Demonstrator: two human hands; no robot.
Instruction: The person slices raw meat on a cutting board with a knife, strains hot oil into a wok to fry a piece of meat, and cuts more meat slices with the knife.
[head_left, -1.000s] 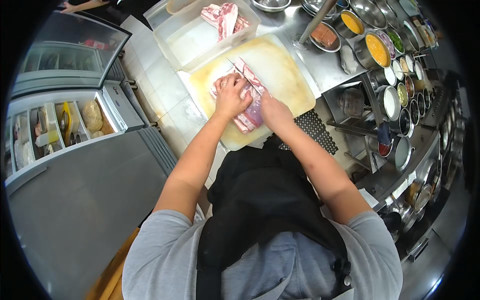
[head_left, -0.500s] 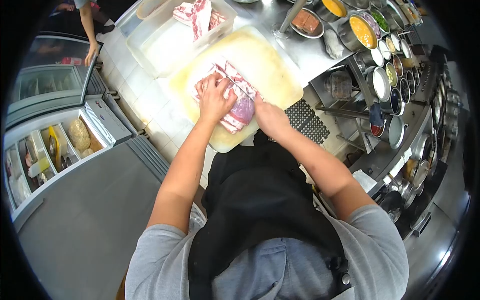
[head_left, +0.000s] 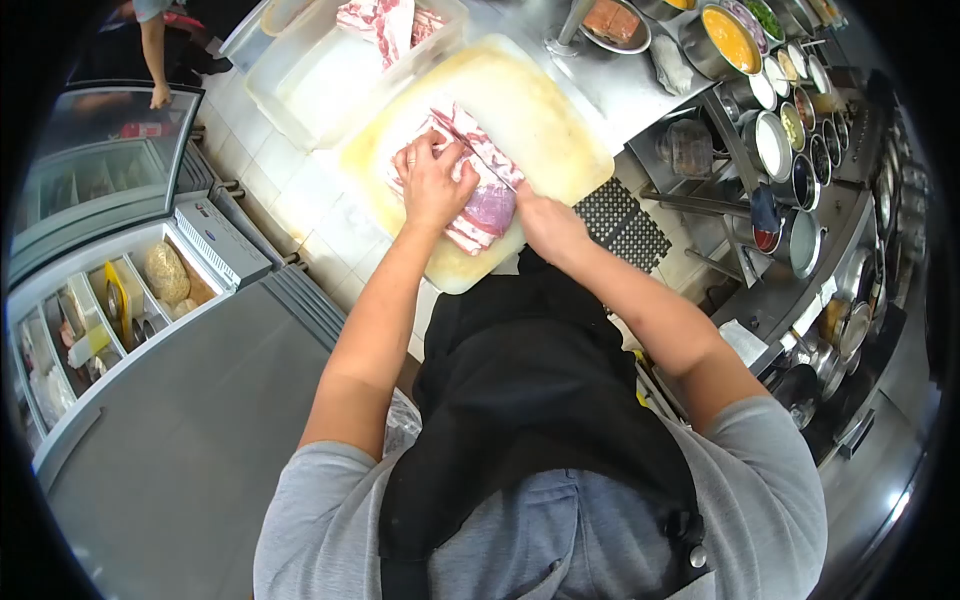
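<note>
A slab of raw, fatty pork (head_left: 490, 210) lies on the yellowed white cutting board (head_left: 550, 120). My left hand (head_left: 432, 188) presses down on it with bent fingers, gripping its upper surface. My right hand (head_left: 550, 228) is closed around the handle of a knife (head_left: 492, 163), at the slab's right side. The thin blade runs up and left through the meat, along a strip at the far edge. My fist hides the handle, and how deep the blade sits I cannot tell.
Behind the board stands a clear plastic tub (head_left: 300, 112) with pieces of meat (head_left: 393, 30). Pots (head_left: 718, 45) and a bowl of salmon-coloured blocks (head_left: 617, 25) are at the right. An open chest freezer (head_left: 150, 330) is at left, with another person's hand (head_left: 160, 96) at its lid.
The knife and my right hand have shifted slightly along the slab's right edge. My left hand stays on the meat, its fingers slightly more bent. The other person's hand has moved left along the lid.
</note>
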